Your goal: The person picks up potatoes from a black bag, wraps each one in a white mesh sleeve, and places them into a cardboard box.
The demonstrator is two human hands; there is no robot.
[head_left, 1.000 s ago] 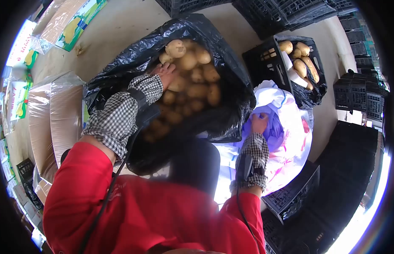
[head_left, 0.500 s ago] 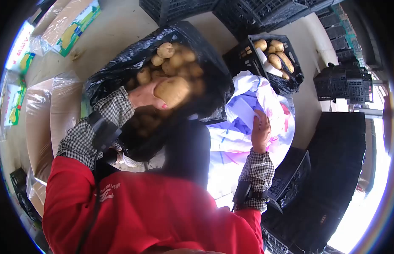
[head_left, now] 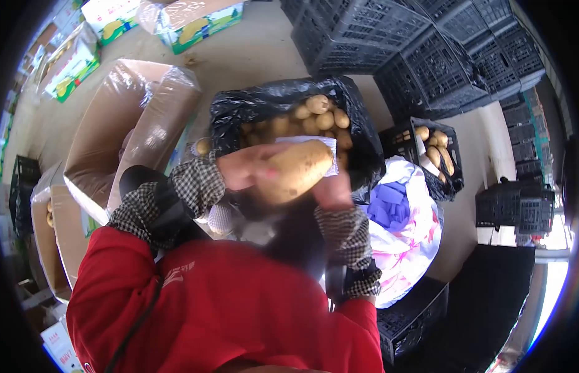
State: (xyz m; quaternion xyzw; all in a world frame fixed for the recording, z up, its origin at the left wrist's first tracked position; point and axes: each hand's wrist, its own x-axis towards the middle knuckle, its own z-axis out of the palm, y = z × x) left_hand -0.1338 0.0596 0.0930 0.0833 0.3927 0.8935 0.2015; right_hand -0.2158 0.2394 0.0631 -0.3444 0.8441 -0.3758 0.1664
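Note:
A large potato (head_left: pixel 296 173) is in my left hand (head_left: pixel 247 166), raised over the near edge of a black-lined container (head_left: pixel 240 102) of potatoes. Behind the potato, my right hand (head_left: pixel 334 188) is blurred and partly covered; a white-and-lilac sleeve of packing material (head_left: pixel 328 147) shows beside it, its hold on that piece partly hidden. To the right, an open white bag (head_left: pixel 420 231) contains purple-blue pieces (head_left: pixel 389 204).
Several black crates (head_left: pixel 420 74) are stacked at the back. A small crate (head_left: pixel 456 142) of potatoes stands at the right. Plastic-lined cardboard boxes (head_left: pixel 168 115) are on the left. A black crate (head_left: pixel 414 317) sits near my right side.
The view has shifted left. My right hand has left the white bag and come up to the potato, with the packing piece now beside it. My left hand still holds the large potato.

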